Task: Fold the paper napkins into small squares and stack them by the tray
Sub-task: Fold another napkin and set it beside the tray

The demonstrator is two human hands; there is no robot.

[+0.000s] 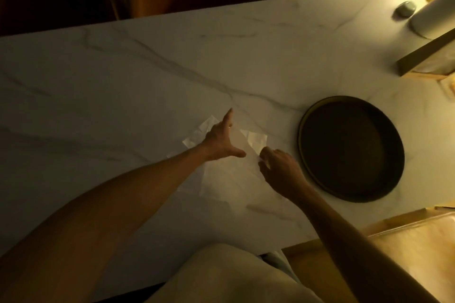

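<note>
Napkin (221, 174): it lies flat on the table (123, 69), just left of the tray (352, 149), under and between my two hands; more crumpled paper shows beyond my left hand.
Left hand (221, 141): spread wide, fingers straight, forefinger pointing away and thumb out to the side; it presses down on the paper and grips nothing.
Right hand (279, 170): fingers curled at the napkin's right edge, pinching it, as far as I can judge in this light.
Feel: I judge the paper very light, thin and limp; it should crease easily, tear if I tug, and slide on the smooth marble unless I pin it.
Where to hold: I would take a corner or free edge between thumb and forefinger while the flat hand anchors the sheet, then run the crease with my fingertips.
Stage: no small square shows by the tray yet, so I think this is an early fold.
Hard to see: the room is dim and the white paper blends into the pale table, so its outline, the number of sheets and any existing folds are unclear; my right fingertips are hidden behind my knuckles.
Cut off: a white roll (433, 15) and a box (428, 59) at the right edge run out of view.
</note>
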